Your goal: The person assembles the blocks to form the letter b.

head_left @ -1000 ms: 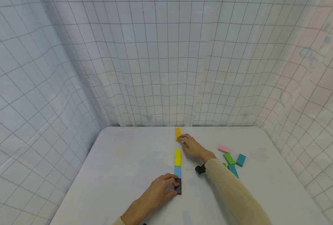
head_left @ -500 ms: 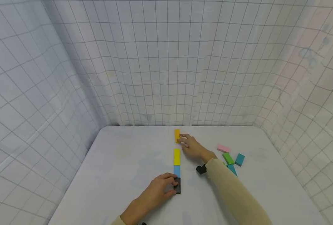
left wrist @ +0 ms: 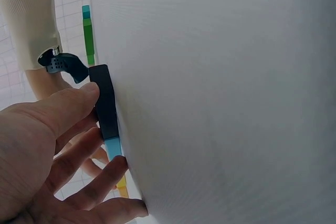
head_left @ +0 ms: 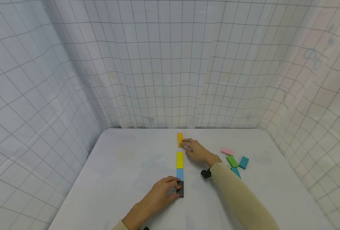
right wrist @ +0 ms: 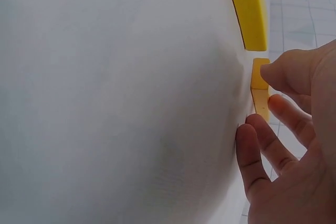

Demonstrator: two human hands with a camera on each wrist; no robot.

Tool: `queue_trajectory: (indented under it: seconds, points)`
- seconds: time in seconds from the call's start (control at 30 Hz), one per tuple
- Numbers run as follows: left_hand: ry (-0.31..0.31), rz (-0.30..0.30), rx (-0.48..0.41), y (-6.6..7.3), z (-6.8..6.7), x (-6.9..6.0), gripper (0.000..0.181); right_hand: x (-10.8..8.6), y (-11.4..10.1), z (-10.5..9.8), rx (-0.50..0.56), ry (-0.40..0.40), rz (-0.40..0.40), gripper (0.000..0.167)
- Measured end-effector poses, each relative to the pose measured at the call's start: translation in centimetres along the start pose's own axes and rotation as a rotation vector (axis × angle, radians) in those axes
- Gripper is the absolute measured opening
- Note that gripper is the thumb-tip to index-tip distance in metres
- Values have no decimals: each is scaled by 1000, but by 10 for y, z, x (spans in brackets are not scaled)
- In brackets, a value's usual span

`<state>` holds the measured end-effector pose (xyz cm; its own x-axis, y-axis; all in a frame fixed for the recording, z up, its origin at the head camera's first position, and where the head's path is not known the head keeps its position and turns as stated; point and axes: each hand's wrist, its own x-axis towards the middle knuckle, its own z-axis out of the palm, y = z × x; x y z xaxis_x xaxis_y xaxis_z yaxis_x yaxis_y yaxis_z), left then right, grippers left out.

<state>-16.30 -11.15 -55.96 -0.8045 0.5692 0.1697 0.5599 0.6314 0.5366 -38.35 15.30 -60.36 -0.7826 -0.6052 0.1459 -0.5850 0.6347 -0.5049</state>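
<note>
A black block, a blue block and a yellow block lie end to end in a line. My left hand grips the black block from the left; in the left wrist view its thumb rests against the black block. Beyond a small gap from the yellow block lies an orange-yellow block. From its right side my right hand holds that block with thumb and index finger, and the right wrist view shows the thumb at the near end of the orange-yellow block, the other fingers spread.
Right of the line lie a pink block, a green block and two teal blocks, with another green piece partly behind the right sleeve. Gridded white curtains stand around the white table.
The orange-yellow block has slid a little toward the yellow block with my right hand, narrowing the gap. My left hand stays at the black block. The whole head view has shifted slightly.
</note>
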Motion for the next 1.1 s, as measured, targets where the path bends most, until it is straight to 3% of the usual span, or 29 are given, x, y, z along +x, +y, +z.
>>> queue_trajectory:
  seconds: [0.27,0.5,0.57,0.77,1.1]
  points:
    - [1,8,5,0,0,0,20,-12,-35,-20,32,-54,27,46]
    - [-3,8,1,1,-2,0,19,-14,-20,-8,11,-5,-24,41]
    - [1,14,1,1,-3,0,19,-17,-32,-14,42,-24,8,41]
    - [7,16,1,2,-3,1,20,-23,-55,-22,-5,-67,76,41]
    - [-8,2,9,2,-2,-1,20,-28,-60,-20,-11,-73,81,40]
